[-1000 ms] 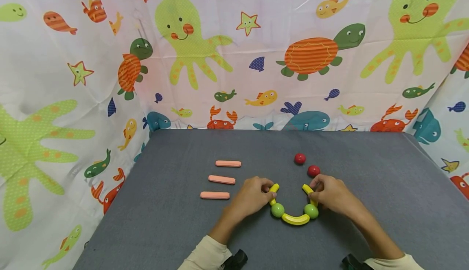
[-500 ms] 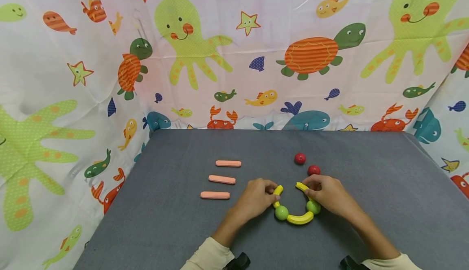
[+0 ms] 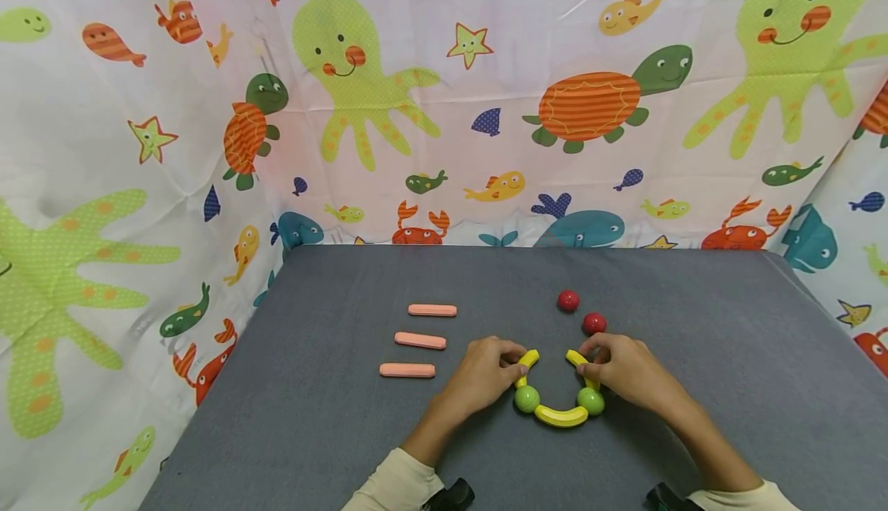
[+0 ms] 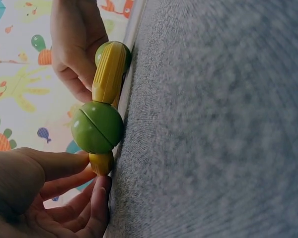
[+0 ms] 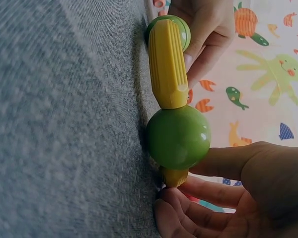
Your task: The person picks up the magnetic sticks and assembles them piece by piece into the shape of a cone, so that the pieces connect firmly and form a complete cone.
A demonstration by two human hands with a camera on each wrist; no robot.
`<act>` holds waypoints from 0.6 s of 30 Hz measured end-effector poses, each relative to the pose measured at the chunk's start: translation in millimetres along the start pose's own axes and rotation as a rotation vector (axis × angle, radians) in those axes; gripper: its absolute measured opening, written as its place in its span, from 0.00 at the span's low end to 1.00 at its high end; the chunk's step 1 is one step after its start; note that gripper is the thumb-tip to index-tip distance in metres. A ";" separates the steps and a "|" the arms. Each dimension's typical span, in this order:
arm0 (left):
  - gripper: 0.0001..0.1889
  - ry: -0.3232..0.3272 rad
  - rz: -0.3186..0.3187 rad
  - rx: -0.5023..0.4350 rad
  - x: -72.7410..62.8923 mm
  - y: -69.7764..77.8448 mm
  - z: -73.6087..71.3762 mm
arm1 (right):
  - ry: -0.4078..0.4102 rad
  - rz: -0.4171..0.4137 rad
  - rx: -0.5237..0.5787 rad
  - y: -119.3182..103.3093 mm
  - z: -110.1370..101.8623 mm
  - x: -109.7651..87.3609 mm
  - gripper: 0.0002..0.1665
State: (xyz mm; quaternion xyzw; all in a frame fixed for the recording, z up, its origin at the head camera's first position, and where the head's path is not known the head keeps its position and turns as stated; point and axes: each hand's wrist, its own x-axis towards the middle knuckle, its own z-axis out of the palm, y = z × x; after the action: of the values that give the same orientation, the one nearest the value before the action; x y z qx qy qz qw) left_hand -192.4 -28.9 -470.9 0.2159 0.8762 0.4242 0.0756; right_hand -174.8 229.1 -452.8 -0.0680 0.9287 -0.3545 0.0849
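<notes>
Curtain: the white, sea-animal cloth (image 3: 451, 110) I see from the head camera hangs well beyond the left hand (image 3: 482, 372) and the right hand (image 3: 627, 368).
Table: grey top (image 3: 312, 418), below both hands and past them on either side.
U-shaped toy: I find it (image 3: 562, 417) between the hands, its yellow bars and green balls touching end to end, gap facing the curtain.
Hands: left hand pinches the left end bar (image 3: 529, 358) in thumb and fingers; right hand pinches the right end bar (image 3: 576, 358) likewise.
Pink sticks: three (image 3: 419, 340), apart, lying left of the left hand.
Green balls: left ball (image 3: 527, 399) beside the left fingertips, right ball (image 3: 591, 401) beside the right.
Red balls: nearer one (image 3: 594, 323) just beyond the right hand, other (image 3: 568, 300) farther off.
</notes>
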 end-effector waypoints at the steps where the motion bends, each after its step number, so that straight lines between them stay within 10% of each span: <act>1: 0.13 -0.002 -0.001 0.000 0.1 0.0 -0.1 | -0.002 0.002 0.002 0.1 -0.1 0.1 0.14; 10: 0.14 -0.003 -0.001 -0.006 3.8 1.8 -2.6 | -0.007 0.022 0.020 0.2 -1.5 0.0 0.14; 18: 0.18 -0.033 0.133 0.029 26.7 8.1 -12.8 | -0.027 0.060 0.037 0.1 0.0 1.6 0.15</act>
State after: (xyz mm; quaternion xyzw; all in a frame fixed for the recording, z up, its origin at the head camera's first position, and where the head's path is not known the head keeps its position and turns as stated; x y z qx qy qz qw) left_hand -217.8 -21.8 -455.2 0.2818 0.8645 0.4120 0.0588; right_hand -176.3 228.8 -453.0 -0.0431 0.9224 -0.3678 0.1093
